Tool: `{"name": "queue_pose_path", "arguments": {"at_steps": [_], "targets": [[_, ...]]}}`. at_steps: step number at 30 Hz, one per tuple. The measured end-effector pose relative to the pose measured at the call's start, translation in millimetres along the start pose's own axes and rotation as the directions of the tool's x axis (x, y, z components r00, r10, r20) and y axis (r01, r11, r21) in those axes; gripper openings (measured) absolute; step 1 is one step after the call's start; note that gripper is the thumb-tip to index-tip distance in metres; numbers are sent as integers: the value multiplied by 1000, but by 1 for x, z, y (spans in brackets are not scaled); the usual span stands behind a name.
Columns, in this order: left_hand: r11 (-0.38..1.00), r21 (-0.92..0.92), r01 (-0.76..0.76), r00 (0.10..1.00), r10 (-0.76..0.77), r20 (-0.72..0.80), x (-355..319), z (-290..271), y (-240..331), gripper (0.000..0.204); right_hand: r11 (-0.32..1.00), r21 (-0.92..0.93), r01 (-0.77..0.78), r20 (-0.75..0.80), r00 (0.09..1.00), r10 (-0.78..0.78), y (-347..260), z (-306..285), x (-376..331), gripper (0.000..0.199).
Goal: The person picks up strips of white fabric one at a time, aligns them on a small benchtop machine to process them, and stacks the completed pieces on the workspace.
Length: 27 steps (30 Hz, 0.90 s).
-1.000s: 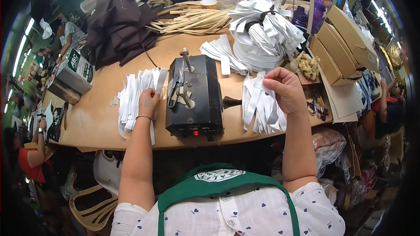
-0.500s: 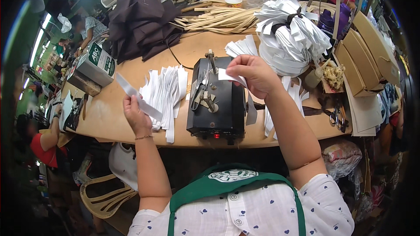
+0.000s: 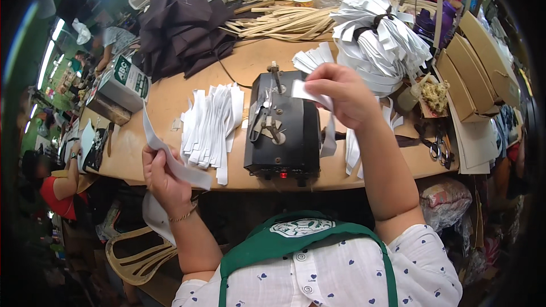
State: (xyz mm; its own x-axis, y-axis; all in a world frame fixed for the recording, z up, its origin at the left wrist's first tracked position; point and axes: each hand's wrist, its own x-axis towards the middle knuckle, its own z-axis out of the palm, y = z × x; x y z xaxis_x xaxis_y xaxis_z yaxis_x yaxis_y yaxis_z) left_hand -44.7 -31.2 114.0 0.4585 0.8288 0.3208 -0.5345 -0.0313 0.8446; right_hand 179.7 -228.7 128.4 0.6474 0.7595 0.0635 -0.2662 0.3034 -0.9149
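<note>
My left hand (image 3: 163, 177) grips a white fabric strip (image 3: 170, 159) at the near left edge of the wooden table (image 3: 170, 99), next to a pile of cut white strips (image 3: 211, 126). My right hand (image 3: 341, 94) is raised over a black box-shaped cutting machine (image 3: 287, 131) and pinches another white strip (image 3: 310, 93) by its end. The rest of that strip hangs behind my wrist. A metal blade arm (image 3: 267, 119) lies on top of the machine.
More white strips (image 3: 355, 148) lie right of the machine. A big tied bundle of strips (image 3: 381, 40), beige webbing (image 3: 284, 20) and dark cloth (image 3: 182, 28) sit at the back. Cardboard boxes (image 3: 472, 68) and scissors (image 3: 441, 148) are at the right. A seated person (image 3: 54, 187) is at far left.
My left hand has lifted a strip off the left pile and pulled it toward the table's near edge. My right hand has risen from the right pile to above the machine with a strip.
</note>
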Motion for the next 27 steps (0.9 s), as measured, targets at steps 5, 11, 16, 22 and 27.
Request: {"name": "queue_pose_path", "arguments": {"at_steps": [5,11,16,22,27], "targets": [[983,-109,146,949,-108,297,-37,14,11,17,971,-54,233,-275,931,-239,-28,-30,-79,10],[899,41,436,626,-336,704,-74,62,13,21,844,-536,12,-581,721,-378,-1,-100,-78,12],[908,320,270,467,-414,781,-87,96,-11,18,682,-731,-31,-434,792,-429,2,-78,-110,17],[889,435,-139,521,-308,796,-98,121,-25,11,990,-88,113,-239,962,-131,3,12,-124,19],[862,398,-314,545,-180,819,-102,124,-32,7,990,60,130,-220,969,-114,7,11,-116,20]]}}
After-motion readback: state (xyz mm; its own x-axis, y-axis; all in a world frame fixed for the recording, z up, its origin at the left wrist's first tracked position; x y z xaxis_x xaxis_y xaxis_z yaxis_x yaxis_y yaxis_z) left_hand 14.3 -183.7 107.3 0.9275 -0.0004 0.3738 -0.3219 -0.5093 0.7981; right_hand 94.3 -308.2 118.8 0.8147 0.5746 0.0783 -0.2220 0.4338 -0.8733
